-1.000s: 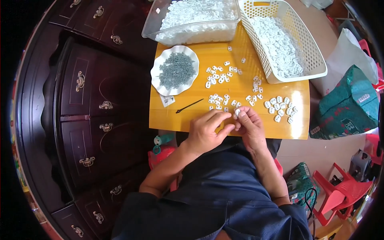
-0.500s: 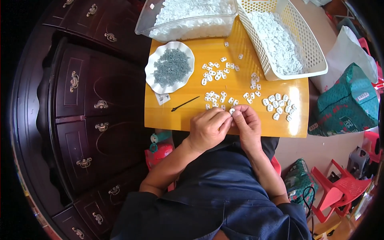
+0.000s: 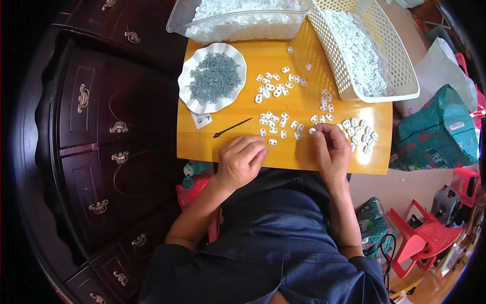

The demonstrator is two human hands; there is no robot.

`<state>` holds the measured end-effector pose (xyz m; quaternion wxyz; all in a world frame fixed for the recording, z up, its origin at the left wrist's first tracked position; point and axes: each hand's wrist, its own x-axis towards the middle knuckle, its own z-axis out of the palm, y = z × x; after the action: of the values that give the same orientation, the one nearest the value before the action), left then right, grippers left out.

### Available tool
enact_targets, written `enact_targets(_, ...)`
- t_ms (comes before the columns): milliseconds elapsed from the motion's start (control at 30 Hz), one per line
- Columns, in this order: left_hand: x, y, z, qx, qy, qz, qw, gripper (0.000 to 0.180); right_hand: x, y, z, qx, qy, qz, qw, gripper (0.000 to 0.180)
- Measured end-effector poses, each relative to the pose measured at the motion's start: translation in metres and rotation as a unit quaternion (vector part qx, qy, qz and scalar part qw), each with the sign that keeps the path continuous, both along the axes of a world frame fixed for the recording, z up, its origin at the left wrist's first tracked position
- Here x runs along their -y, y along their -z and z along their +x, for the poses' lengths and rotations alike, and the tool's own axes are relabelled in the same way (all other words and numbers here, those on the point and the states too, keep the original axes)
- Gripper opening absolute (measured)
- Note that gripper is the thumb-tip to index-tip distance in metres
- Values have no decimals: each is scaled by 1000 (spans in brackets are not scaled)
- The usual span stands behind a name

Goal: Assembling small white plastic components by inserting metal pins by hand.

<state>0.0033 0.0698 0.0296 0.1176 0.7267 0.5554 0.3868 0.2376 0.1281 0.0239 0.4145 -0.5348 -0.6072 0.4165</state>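
My right hand [image 3: 334, 152] is closed, pinching a small white plastic piece [image 3: 312, 130] between thumb and fingers above the table. Near the front edge, my left hand [image 3: 239, 161] has its fingers curled in. Its fingertips are partly hidden, so whether anything is in them cannot be seen. Several loose white pieces with dark holes [image 3: 273, 121] lie between the hands. Right of my right hand is a cluster of oval white pieces [image 3: 358, 130] with dark marks. A thin black rod-like tool [image 3: 233, 127] rests on the table just beyond my left hand.
On the yellow wooden table [image 3: 202, 149] stands a scalloped white plate [image 3: 183, 83] of small grey parts. A clear bin [image 3: 243, 30] and a perforated cream basket [image 3: 405, 91], both with white pieces, stand at the back. Dark drawers [image 3: 83, 96] line the left; a green bag [image 3: 435, 131] stands right.
My hands have parted: the left has moved left, the right has moved right towards the oval cluster with the white piece. The whole view has shifted slightly.
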Motion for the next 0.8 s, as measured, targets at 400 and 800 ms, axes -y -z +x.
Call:
enact_targets(400,8,14,-2,-39,60,-9,997,15,-3,0,-2,221,2,118,968,14)
enact_targets(800,7,17,-10,41,67,-13,997,17,14,-4,-41,234,-187,126,946,24)
